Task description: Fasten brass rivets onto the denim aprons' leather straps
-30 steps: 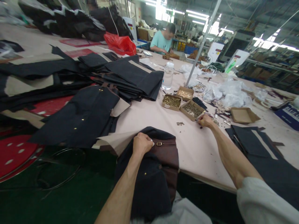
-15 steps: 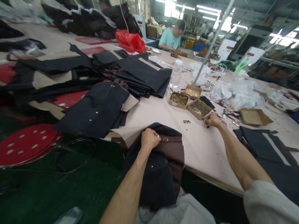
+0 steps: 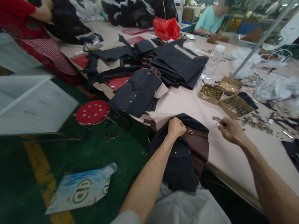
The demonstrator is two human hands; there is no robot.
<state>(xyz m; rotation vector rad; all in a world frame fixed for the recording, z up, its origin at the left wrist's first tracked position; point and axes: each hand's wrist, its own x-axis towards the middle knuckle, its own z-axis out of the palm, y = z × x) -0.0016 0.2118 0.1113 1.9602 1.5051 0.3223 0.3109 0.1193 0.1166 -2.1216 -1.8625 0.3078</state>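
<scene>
My left hand (image 3: 176,128) is a closed fist gripping the top edge of a dark navy garment (image 3: 179,155) with a brown leather strap and a small brass buckle (image 3: 191,132), which hangs over the table's near edge onto my lap. My right hand (image 3: 230,130) hovers over the pale table (image 3: 187,102), fingers pinched on a small piece I cannot make out. Behind it stand three open cardboard boxes of brass rivets (image 3: 211,92), with loose rivets (image 3: 257,124) scattered beside them.
Stacks of dark fabric pieces (image 3: 163,65) cover the table's left and middle. A clear plastic bottle (image 3: 211,63), a red bag (image 3: 167,28) and plastic bags (image 3: 275,88) lie farther back. A red stool (image 3: 93,111) and a printed bag (image 3: 81,188) are on the green floor. Other people work nearby.
My right hand has drawn back from the rivet boxes toward the garment. The view has swung left and down, bringing in the floor and stool. My left hand keeps its grip.
</scene>
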